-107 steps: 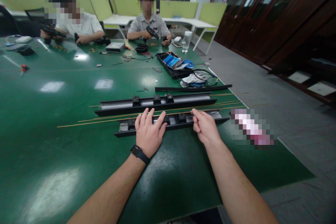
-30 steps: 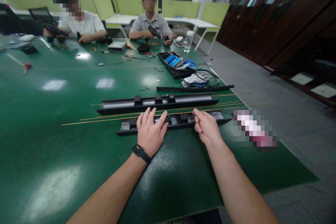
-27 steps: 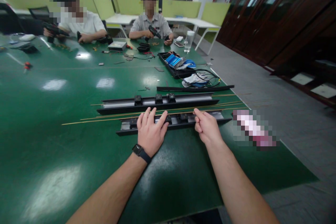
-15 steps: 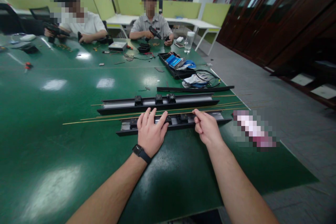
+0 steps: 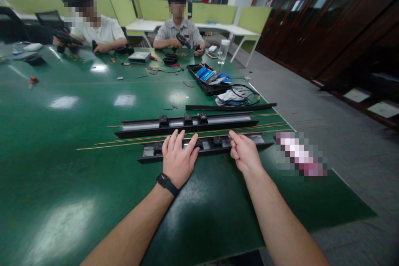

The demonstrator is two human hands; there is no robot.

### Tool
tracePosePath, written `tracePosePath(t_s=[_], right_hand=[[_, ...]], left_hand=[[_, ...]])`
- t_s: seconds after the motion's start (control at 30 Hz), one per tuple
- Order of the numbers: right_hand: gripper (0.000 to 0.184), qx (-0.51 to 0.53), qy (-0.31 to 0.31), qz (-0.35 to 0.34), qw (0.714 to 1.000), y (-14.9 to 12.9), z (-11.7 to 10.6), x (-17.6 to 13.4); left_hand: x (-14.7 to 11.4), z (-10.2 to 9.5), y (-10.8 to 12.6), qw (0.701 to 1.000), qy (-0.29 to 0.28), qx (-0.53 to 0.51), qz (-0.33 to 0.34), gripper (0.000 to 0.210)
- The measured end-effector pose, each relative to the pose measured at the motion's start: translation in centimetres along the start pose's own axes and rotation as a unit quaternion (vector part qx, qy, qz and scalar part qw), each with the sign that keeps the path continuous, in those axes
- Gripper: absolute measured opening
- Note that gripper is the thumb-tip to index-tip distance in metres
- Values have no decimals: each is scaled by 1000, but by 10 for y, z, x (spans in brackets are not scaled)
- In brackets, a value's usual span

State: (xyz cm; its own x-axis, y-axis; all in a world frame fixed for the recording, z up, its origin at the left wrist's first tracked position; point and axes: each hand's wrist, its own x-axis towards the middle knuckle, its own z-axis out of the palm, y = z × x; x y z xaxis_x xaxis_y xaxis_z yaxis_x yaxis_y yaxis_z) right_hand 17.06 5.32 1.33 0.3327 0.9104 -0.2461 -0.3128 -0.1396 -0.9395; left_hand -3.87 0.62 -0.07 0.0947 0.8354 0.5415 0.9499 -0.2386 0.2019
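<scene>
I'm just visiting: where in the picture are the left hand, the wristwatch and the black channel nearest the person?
Left hand [image 5: 178, 159]: head view, back of the hand.
Wristwatch [image 5: 162, 180]: head view, dark face.
Nearest black channel [image 5: 215, 151]: head view, front wall.

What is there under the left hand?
The near rail passes under the left hand; black blocks show partly on both sides of it. Whatever the left hand itself covers cannot be seen.

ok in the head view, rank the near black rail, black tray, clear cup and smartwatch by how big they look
1. Near black rail
2. Black tray
3. Clear cup and smartwatch, unranked: they look about alike, and the smartwatch is nearer the camera
</scene>
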Motion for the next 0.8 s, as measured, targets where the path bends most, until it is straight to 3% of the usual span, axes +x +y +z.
tracePosePath(t_s=[0.8], right_hand=[[30,11,-16,-8,1000,0,0,-1]], left_hand=[[0,-2,0,1000,-7,4,2,43]])
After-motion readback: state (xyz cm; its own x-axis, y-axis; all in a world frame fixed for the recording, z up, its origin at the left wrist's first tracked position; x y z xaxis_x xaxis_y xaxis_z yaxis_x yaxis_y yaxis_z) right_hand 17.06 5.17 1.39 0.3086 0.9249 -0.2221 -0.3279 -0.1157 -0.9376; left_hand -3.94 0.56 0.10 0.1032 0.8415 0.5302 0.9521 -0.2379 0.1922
